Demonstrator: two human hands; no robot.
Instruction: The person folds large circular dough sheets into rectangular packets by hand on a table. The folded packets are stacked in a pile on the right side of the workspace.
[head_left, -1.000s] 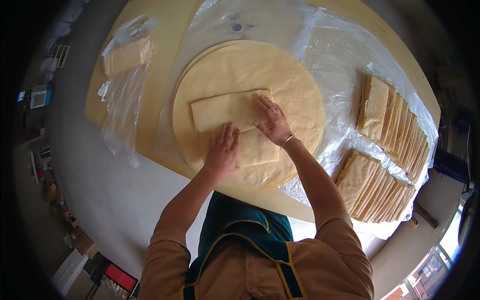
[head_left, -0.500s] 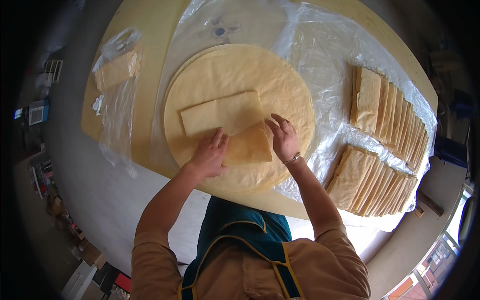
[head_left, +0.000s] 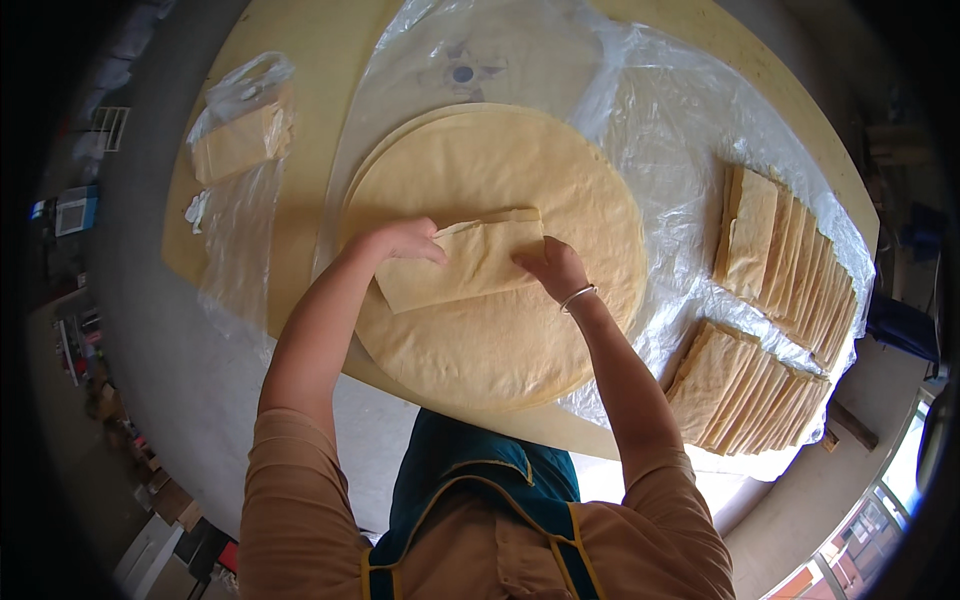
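On round stack (head_left: 480,360): folded sheet (head_left: 470,268), long axis slanting away rightward.

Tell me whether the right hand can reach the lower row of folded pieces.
Likely yes, once the right hand lets go of the folded sheet; only the flat round sheets and clear plastic film lie between it and the lower row of folded pieces, nothing upright.

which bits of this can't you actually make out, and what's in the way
All in the head view:
- Some fingertips of the left hand and right hand: hidden by the hands themselves.
- Middle of the round stack: covered by the folded sheet.
- Block at left: details blurred by its crumpled plastic.
- Clutter at the left rim: too small and dark.
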